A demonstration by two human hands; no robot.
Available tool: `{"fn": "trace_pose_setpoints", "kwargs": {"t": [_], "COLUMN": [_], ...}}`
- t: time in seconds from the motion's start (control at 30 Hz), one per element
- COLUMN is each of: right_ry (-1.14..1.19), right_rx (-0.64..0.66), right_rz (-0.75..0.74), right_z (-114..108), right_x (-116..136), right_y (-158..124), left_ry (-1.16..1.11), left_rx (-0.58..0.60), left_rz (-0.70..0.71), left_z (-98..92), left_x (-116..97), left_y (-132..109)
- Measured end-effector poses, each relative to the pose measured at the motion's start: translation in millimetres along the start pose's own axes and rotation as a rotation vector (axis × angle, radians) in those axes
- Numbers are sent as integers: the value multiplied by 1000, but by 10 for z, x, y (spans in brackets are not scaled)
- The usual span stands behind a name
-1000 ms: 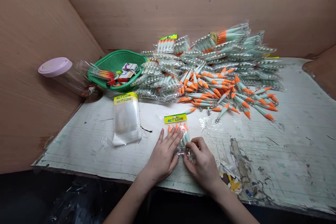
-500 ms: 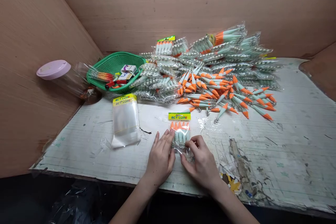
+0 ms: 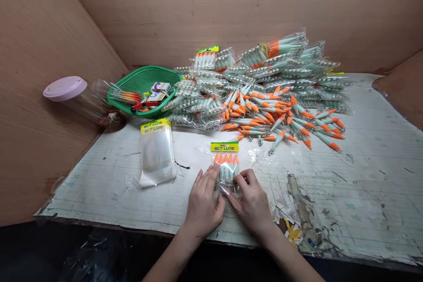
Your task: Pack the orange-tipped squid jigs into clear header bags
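A clear bag of fishing lures (image 3: 226,167) lies flat on the worktop, its yellow BCT LURE header at the far end. Several orange-and-pale-green lures stand side by side inside it, orange tips toward the header. Along the bag's left edge rest the stretched fingers of my left hand (image 3: 206,198), with the thumb near the bottom edge. My right hand (image 3: 253,200) has its fingers curled at the lower right corner, thumb and forefinger closed on the plastic. The bag's near end is partly hidden by my fingers.
Loose lures (image 3: 280,114) lie heaped beyond the bag, in front of piled filled bags (image 3: 291,70). On the left are a stack of empty header bags (image 3: 157,154), a green basket (image 3: 132,77) and a jar with a pink lid (image 3: 65,88). Torn covering (image 3: 299,207) marks the right front.
My left thumb has shifted right along the bag's bottom edge, and my right thumb has moved up closer to the bag. The bag stays in place; the view has shifted slightly.
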State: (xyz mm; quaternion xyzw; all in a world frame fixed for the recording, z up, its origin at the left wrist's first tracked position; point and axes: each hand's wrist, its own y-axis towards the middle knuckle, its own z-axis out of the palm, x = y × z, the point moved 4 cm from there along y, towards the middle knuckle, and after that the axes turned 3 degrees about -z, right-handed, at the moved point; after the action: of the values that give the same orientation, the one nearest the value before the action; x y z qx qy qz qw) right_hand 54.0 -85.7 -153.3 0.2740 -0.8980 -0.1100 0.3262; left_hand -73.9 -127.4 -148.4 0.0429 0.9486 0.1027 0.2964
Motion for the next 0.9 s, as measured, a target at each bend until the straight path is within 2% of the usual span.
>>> {"fn": "trace_pose_setpoints", "kwargs": {"t": [0.07,0.1,0.17,0.23,0.33,0.47,0.57,0.73,0.8,0.9], "right_ry": [11,22,60,130,248,349,356,289,269,267], "right_rx": [-9,-23,-44,-2,121,221,305,384,397,397], "right_rz": [-17,-29,-74,-151,-245,-166,-77,-25,-36,-142], "right_z": [-78,-137,-257,-301,-180,74,162,198,222,199], "right_x": [4,18,79,188,352,367,306,286,296,339], "right_y": [-17,-34,-85,-143,-205,-190,-163,-177,-186,-184], "left_ry": [-54,-84,-173,-329,-643,-961,-1036,-998,-983,-935], "left_rx": [16,-7,-38,5,121,131,120,108,102,69], "left_rz": [-36,-99,-308,-522,-706,-873,-909,-895,-888,-864], "left_z": [-81,-135,-216,-214,-105,7,24,23,29,30], "left_x": [21,52,142,212,221,231,249,253,243,224], "left_y": [-64,-106,-199,-276,-302,-275,-274,-282,-286,-291]}}
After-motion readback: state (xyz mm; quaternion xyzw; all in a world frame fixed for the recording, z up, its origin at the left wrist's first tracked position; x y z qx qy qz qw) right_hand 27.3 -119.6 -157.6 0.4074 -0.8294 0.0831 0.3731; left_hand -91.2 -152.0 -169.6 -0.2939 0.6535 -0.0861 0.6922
